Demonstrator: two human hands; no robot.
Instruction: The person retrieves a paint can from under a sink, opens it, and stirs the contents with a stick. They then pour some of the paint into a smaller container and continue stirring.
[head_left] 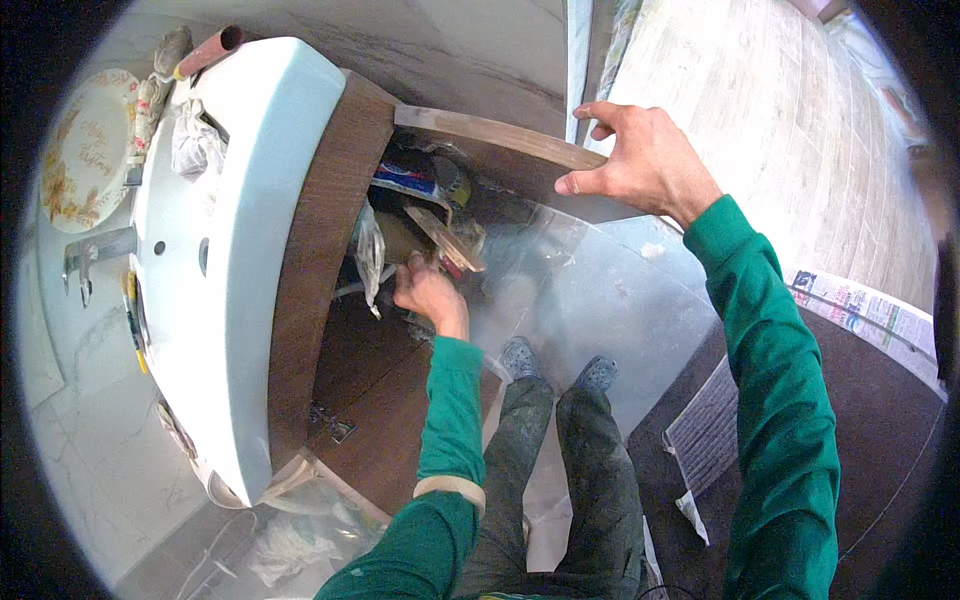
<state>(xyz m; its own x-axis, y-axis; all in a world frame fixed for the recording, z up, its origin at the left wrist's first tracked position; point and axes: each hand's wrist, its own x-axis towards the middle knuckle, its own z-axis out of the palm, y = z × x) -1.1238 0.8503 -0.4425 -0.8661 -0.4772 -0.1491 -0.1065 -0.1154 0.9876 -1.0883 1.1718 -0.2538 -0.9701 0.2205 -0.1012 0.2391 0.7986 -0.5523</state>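
My left hand (432,297) reaches into the open cabinet under the washbasin. Its fingers are curled, and I cannot make out what is between them. Beside it hangs a clear plastic wrapping (370,255), and a strip of wood (446,240) sticks out just above the hand. Farther in lies a blue and white package (405,178). My right hand (645,155) is at the free end of the brown cabinet door (500,130). Its thumb and fingers are spread apart around the door's edge, not wrapped tight.
The white washbasin (270,200) with its tap (98,255) stands at the left. A patterned plate (90,150), a pinkish tube (210,52) and brushes lie along its back. Plastic sheeting (560,270) covers the floor by my feet. A brown board (860,430) lies at the right.
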